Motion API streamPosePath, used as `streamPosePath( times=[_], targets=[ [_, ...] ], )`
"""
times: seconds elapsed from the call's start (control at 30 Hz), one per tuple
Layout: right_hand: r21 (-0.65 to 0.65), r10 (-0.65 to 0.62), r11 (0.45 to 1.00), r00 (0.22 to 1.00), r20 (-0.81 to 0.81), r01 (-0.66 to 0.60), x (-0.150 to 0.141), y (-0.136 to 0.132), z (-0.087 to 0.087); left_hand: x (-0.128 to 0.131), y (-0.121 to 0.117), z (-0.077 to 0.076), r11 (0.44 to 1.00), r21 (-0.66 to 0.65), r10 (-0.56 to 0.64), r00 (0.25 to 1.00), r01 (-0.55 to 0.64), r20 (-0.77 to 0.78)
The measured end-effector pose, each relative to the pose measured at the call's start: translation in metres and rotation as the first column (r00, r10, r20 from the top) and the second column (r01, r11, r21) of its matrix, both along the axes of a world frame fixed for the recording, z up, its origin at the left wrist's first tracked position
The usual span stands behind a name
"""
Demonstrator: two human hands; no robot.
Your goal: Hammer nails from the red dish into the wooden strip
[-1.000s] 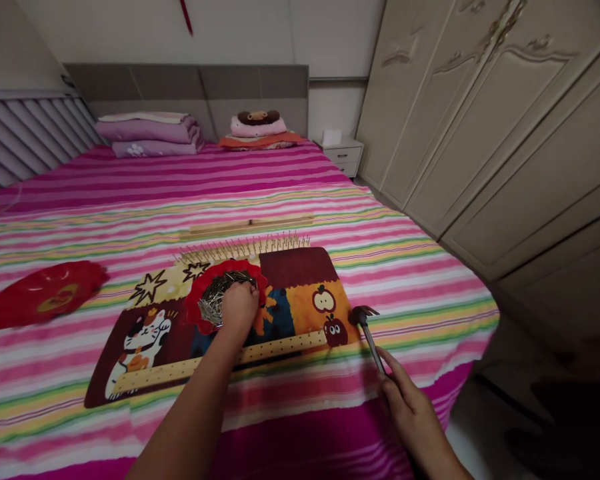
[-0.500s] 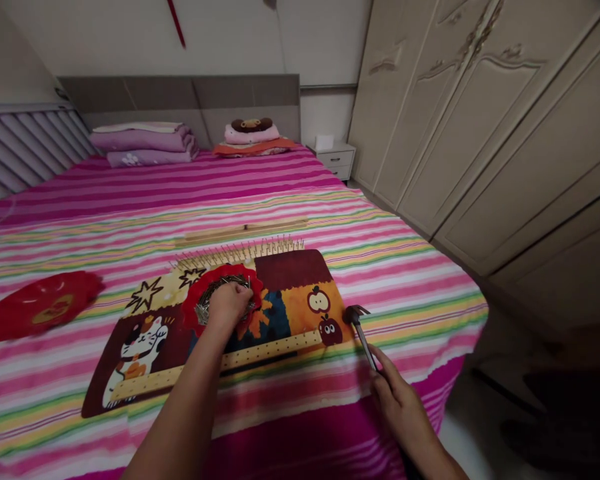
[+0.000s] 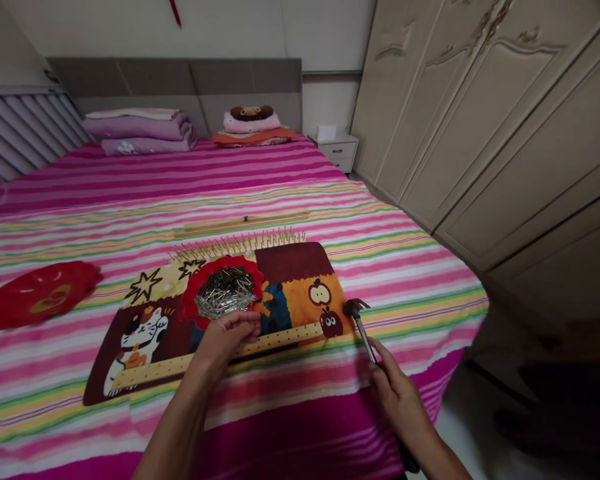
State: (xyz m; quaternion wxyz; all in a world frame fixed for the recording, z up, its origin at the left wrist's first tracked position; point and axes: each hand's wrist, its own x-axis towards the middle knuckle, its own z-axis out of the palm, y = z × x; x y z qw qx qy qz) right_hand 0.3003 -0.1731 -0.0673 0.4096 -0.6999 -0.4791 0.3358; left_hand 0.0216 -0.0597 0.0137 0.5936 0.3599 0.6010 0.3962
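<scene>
Left hand (image 3: 230, 335), curled, contents indiscernible, over the near dark-dotted wooden strip (image 3: 285, 337); right hand (image 3: 394, 390) gripping a claw hammer (image 3: 363, 334). The red bowl (image 3: 191, 302) of nails (image 3: 226, 291), just beyond, could spill if the left hand bumps it.

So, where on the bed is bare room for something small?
Striped cover is bare between the red dish and the mat, right of the hammer, and from the plain slat towards the folded bedding. Crowded: the mat's middle, with nail bowl, left hand and drilled strip; behind, a nail-studded strip.

place: home bedroom | signs: bed (image 3: 405, 260), headboard (image 3: 247, 79), folded bedding (image 3: 135, 128), wardrobe (image 3: 485, 127)
</scene>
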Motion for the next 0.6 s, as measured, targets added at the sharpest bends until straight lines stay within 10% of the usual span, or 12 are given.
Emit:
streamPosePath(
  times=[0.6],
  targets=[
    [-0.002, 0.028, 1.000, 0.999, 0.029, -0.028, -0.004, 0.000, 0.003, 0.044, -0.007, -0.019, 0.992, 0.117, -0.032, 0.998, 0.038, -0.053]
  ],
)
